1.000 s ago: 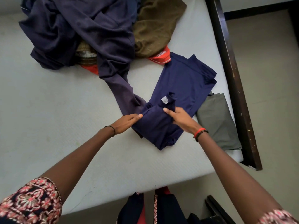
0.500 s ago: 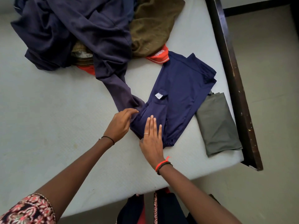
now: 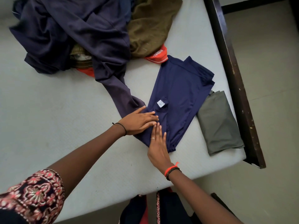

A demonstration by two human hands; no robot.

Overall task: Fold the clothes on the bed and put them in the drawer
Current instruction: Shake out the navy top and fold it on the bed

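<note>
**Q:** What fills the field, from the largest item down?

**A:** The pale mattress (image 3: 48,110) takes up most of the view, with a dark wooden bed frame (image 3: 234,78) along its right edge. At the far end lies an unfolded heap: a dark purple garment (image 3: 72,29), an olive garment (image 3: 150,26) beside it, and an orange garment (image 3: 157,56) with white lettering showing from underneath.

**Q:** Where is the piece being folded, and what crowds it?

**A:** The navy shirt (image 3: 181,88) lies near the mattress's near right corner. It is folded into a long strip, with a small white label (image 3: 161,103) facing up. A trailing sleeve (image 3: 119,94) of the purple garment reaches its left edge, just beside the left hand. A folded grey-green garment (image 3: 220,123) lies just beside it on the right.

**Q:** How do the hands lie?

**A:** Both lie palm-down on the shirt's near end, fingers straight and pressing, gripping nothing. The left hand (image 3: 137,122) reaches in from the left, fingers pointing right. The right hand (image 3: 157,146) points away from the person, and its fingertips meet the left hand's fingers. The right hand wears a ring (image 3: 152,138).
</note>
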